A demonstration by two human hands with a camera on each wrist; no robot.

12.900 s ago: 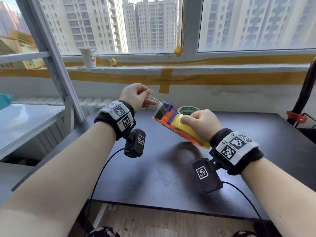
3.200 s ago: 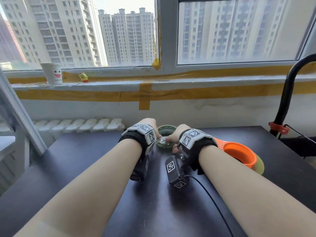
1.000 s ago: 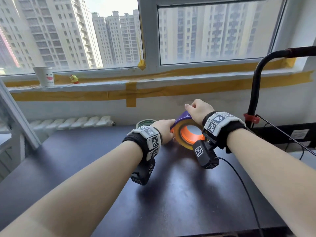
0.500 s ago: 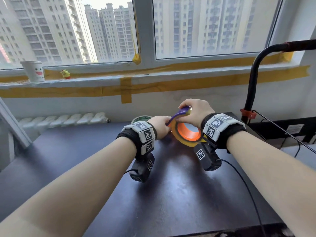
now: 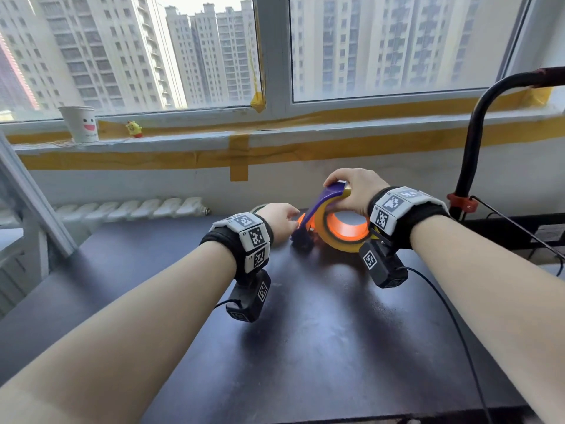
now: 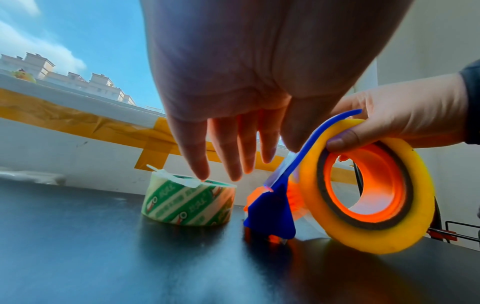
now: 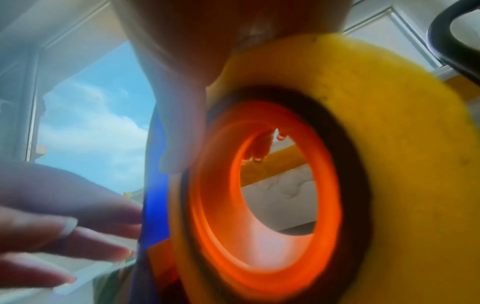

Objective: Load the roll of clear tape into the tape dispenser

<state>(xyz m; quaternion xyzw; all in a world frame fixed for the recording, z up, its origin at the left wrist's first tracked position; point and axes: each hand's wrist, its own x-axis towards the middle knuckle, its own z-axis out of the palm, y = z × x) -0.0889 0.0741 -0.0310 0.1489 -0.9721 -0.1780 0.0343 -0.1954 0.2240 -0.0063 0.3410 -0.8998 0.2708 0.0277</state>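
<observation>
My right hand [image 5: 347,186] grips the top of the tape dispenser [image 5: 319,206], thumb on the yellowish clear tape roll [image 5: 344,244] that sits round its orange hub [image 5: 351,229]. The dispenser stands on edge, its blue nose [image 6: 272,209] down on the dark table [image 5: 321,332]. My left hand [image 5: 287,220] hovers just left of that nose with its fingers [image 6: 226,148] straight, holding nothing. The roll [image 6: 418,197] and hub [image 7: 207,226] fill the right wrist view; the cutter end is hidden.
A second tape roll with green print [image 6: 187,203] lies flat on the table just left of the dispenser, under my left fingertips. A black curved pole with a red clamp [image 5: 461,201] stands at the right edge. A paper cup [image 5: 81,123] sits on the sill.
The dispenser has tipped more upright, its blue nose now down on the table. My right hand keeps its grip on top. My left hand stays beside the nose with its fingers spread.
</observation>
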